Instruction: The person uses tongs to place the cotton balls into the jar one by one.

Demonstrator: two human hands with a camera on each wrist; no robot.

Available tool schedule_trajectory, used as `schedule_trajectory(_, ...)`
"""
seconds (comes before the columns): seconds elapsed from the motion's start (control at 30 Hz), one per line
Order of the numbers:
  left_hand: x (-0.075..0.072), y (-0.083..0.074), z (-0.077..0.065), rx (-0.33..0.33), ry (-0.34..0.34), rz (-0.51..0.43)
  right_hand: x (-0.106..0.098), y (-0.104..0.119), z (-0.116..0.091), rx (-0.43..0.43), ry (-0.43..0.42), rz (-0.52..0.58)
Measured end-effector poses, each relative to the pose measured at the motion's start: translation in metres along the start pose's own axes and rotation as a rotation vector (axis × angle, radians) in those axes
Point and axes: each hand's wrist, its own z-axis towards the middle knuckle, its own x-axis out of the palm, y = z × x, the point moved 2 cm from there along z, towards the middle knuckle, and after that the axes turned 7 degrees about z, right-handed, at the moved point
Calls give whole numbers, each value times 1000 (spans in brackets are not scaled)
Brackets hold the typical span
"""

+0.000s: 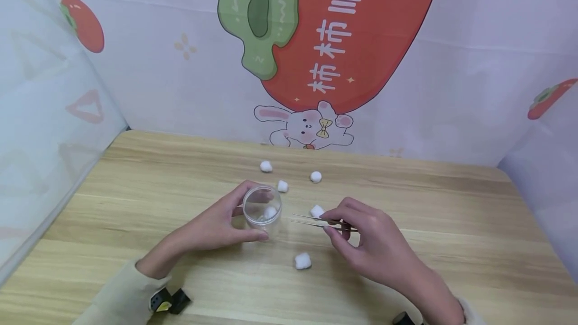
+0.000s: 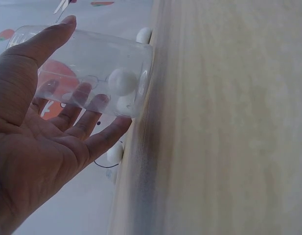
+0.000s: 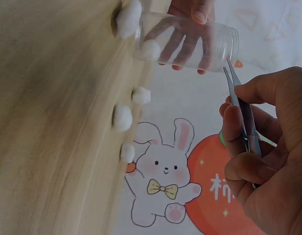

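My left hand holds a clear plastic jar upright on the table, thumb on the near side and fingers round the far side. White cotton balls lie at the bottom of the jar. Between thumb and fingers, my right hand pinches metal tweezers. The tweezer tips are slightly apart with nothing between them, to the right of the jar and about level with its rim in the right wrist view. One loose cotton ball lies just beyond the tweezers, and another cotton ball lies nearer me.
Behind the jar, a cotton ball, a second cotton ball and a third cotton ball lie on the wooden table. A printed cloth backdrop rises along the table's far edge and both sides.
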Motion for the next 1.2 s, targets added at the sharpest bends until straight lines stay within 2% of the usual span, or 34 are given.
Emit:
schedule_trajectory(0.37,0,1,0,0,4,-4,8,-14,-29,44,31,-32)
schedule_trajectory(0.63,0,0,0,6,5,3,18,-20,-48,34,46,-33)
schedule_trajectory(0.8,-1,0,0,3,2,11,19,-22,-54,46,62,-36)
schedule_trajectory(1.03,-1,0,0,-3,5,3,22,-24,-57,69,124,-15)
schedule_trajectory(1.2,0,1,-1,-2,2,11,25,-25,-59,66,135,-46)
